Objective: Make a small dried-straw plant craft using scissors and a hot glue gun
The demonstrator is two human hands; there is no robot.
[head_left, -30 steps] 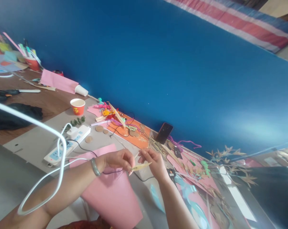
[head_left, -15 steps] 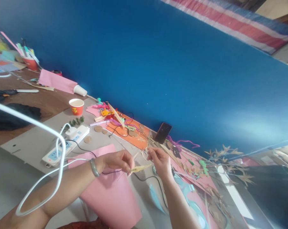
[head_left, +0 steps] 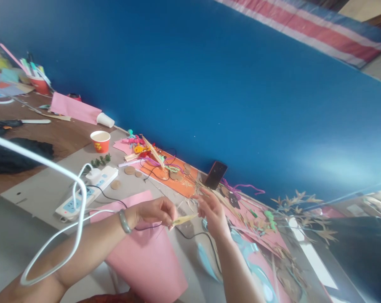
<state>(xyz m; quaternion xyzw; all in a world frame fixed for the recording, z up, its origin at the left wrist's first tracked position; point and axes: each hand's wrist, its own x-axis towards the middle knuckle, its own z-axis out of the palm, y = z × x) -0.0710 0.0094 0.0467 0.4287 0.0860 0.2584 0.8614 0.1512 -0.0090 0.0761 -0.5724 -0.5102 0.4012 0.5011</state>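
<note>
My left hand, with a grey-green bangle on the wrist, pinches a pale yellow dried leaf by one end. The leaf points to the right, its tip close to the fingers of my right hand. Those fingers are partly stretched out and apart; whether one touches the leaf tip I cannot tell. Below the left forearm lies a pink sheet of paper. A thin dark cable runs under the leaf.
A white power strip and a red paper cup stand at the left. Craft bits cover an orange sheet by the blue wall. A phone leans there. Dried twigs spread at the right. A white cable loops in front.
The fingers of my right hand have loosened and spread, and the leaf has turned a little in my left fingers. My left hand stays almost where it was.
</note>
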